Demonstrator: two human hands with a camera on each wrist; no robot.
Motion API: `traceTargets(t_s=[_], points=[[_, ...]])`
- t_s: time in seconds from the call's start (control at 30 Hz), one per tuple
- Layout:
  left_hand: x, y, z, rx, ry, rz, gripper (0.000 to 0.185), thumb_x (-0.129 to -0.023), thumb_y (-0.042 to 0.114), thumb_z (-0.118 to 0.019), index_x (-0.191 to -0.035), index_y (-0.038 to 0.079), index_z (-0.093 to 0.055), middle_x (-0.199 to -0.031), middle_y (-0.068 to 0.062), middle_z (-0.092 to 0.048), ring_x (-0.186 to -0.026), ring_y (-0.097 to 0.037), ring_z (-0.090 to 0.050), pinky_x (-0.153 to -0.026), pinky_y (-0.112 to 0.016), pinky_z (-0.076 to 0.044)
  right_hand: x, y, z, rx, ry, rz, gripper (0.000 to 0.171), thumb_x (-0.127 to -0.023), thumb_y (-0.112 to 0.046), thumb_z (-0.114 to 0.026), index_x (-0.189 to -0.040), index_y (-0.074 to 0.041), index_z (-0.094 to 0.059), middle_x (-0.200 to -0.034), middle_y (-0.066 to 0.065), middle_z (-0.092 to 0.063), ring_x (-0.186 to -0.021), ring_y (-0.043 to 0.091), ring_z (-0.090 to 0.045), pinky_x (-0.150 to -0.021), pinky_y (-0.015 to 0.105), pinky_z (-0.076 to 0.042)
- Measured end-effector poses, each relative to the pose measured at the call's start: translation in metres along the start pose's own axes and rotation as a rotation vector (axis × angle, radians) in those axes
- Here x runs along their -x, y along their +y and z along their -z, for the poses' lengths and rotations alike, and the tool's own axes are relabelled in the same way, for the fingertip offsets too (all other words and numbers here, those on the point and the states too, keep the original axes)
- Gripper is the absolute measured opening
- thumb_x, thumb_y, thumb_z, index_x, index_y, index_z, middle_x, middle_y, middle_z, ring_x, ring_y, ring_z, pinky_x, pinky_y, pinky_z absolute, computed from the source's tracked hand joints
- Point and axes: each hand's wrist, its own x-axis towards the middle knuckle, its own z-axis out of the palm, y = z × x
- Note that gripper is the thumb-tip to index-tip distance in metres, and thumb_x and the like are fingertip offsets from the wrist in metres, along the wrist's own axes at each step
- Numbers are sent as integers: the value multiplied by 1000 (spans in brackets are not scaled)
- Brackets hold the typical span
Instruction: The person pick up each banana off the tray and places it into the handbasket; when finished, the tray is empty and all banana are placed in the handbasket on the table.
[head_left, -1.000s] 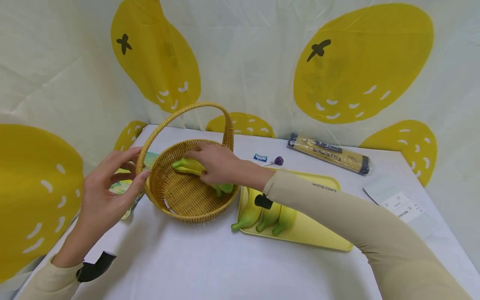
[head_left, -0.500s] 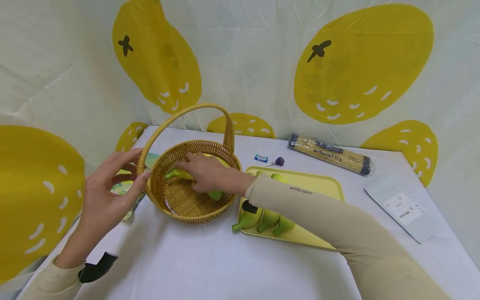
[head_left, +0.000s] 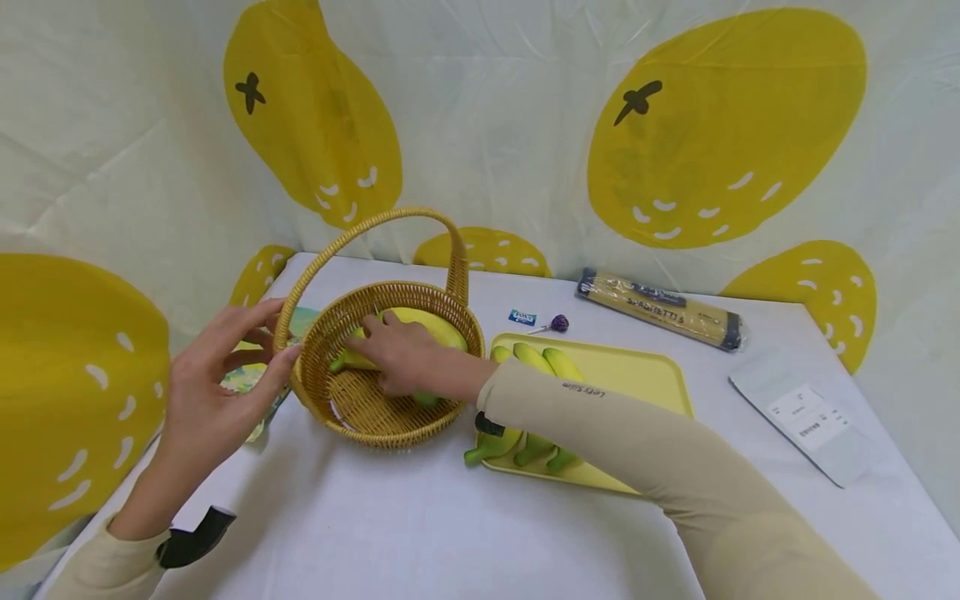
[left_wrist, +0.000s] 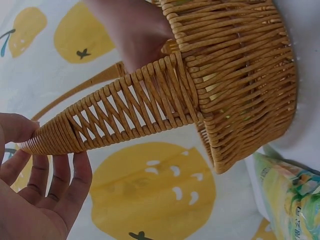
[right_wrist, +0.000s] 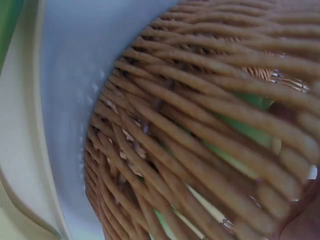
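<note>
The basket (head_left: 375, 435) stands upright on the white table (head_left: 360, 525), left of centre and well back from the front edge. The left hand (head_left: 225, 379) grips the handle (left_wrist: 60, 135) on its left side, thumb opposed to the fingers. The right hand (head_left: 401, 354) is inside the basket, touching the bananas (head_left: 435, 323) there; whether it grips one cannot be told. Just right of the basket, three more bananas (head_left: 534, 358) lie on a yellow tray (head_left: 630, 367), partly covered by the right sleeve (head_left: 607, 417); a stem projects past the tray's left front corner. A printed bag (left_wrist: 290, 195) lies by the table's left edge. A lollipop (head_left: 558, 322) and small packet (head_left: 522, 317) lie behind the tray. Spaghetti (head_left: 660, 310) lies near the back edge, a labelled flat packet (head_left: 798, 417) near the right edge.
</note>
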Motion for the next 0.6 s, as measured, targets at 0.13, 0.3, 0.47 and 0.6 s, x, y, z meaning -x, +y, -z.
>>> traceTargets(t_s=[0.13,0.3,0.47,0.6], points=[[0,1,0,6,3,-3,68,-80,-19,-80,-142,5,-67,-109,-9,-66,-94,-11,-63,-83,-12,-55,1,-2,-4,38,-2,18,68,-98,-25,-71,-161,-29,-47,-141,7,-48,-116,23,-50,-65,29,-55],[0,2,-1,18,14,-10,70,-79,-21,-79,-143,5,-67,-107,-8,-66,-94,-11,-63,-83,-12,-55,4,-2,-2,40,8,12,66,-98,-27,-70,-161,-28,-48,-142,6,-48,-115,22,-50,-62,28,-53],[1,2,-1,22,18,-5,71,-79,-21,-79,-143,6,-67,-107,-7,-65,-94,-12,-63,-83,-12,-55,14,6,9,-8,32,-1,64,-100,-23,-66,-161,-27,-48,-140,5,-49,-110,21,-50,-59,27,-51],[1,0,-1,20,14,-9,71,-79,-21,-80,-143,6,-67,-107,-8,-65,-94,-12,-63,-83,-12,-55,32,20,17,-63,104,3,61,-98,-17,-65,-158,-24,-53,-139,7,-53,-110,22,-53,-56,27,-51]])
